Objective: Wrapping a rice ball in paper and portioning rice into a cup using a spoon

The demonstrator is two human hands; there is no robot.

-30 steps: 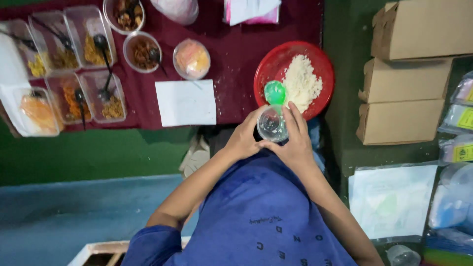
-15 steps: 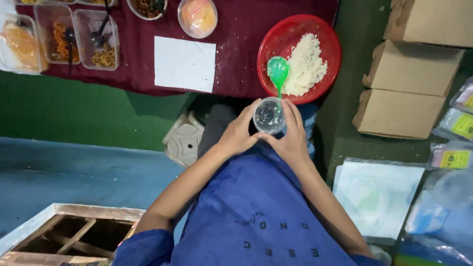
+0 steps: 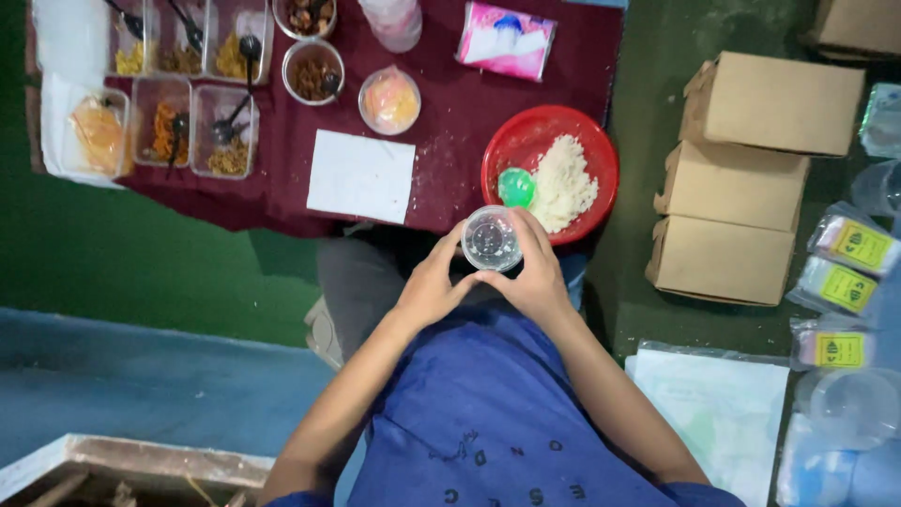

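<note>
A small clear plastic cup (image 3: 490,238) is held between both hands over my lap, at the near edge of the maroon table (image 3: 450,103). My left hand (image 3: 433,282) grips its left side and my right hand (image 3: 533,272) wraps its right side. Just beyond the cup sits a red bowl (image 3: 511,141) with a heap of pale crumbly food (image 3: 563,183) and a green scoop (image 3: 515,187) lying in it.
A white paper sheet (image 3: 361,176) lies left of the bowl. Clear trays of fillings with black spoons (image 3: 188,122) and small round bowls (image 3: 313,69) stand at the back left. Brown cardboard boxes (image 3: 741,178) and packets (image 3: 845,272) sit on the green floor to the right.
The green scoop, raised over the cup before, now lies in the red bowl. The view has shifted, so the table shows further down in the frame.
</note>
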